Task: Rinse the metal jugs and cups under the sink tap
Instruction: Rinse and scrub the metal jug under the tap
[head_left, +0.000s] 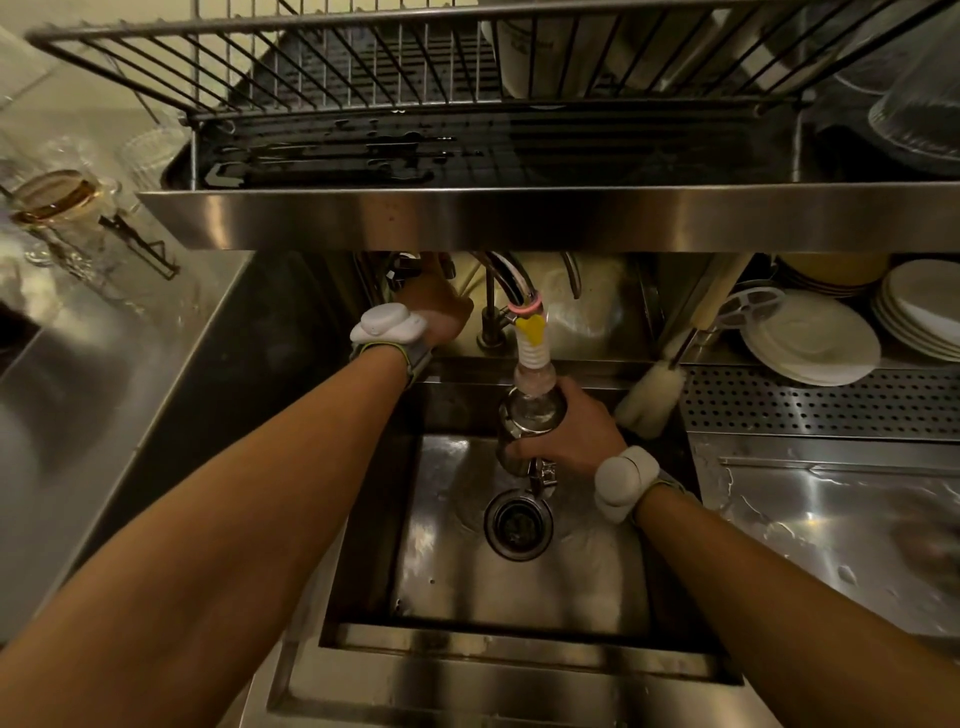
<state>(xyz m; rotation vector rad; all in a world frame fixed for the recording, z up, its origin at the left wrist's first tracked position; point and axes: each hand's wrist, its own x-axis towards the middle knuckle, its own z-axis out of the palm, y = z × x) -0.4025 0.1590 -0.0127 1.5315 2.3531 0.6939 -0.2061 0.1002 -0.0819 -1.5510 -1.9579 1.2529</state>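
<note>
My right hand (576, 431) grips a small metal jug (527, 421) over the steel sink (519, 587), its mouth right under the white ribbed nozzle of the tap (531, 343). The nozzle carries a yellow clip and a pink ring. Water seems to run into the jug, and its handle points down toward the drain (518, 522). My left hand (434, 301) reaches back under the shelf, closed on what looks like the tap handle (402, 265), which is mostly hidden. Both wrists wear white bands.
A steel shelf (519, 218) with a wire dish rack (363, 67) hangs low over the sink's back. Stacked white plates (815, 338) and a bottle brush (654, 395) lie at the right, beside a perforated drainboard (831, 400). Glassware (57, 202) stands on the left counter.
</note>
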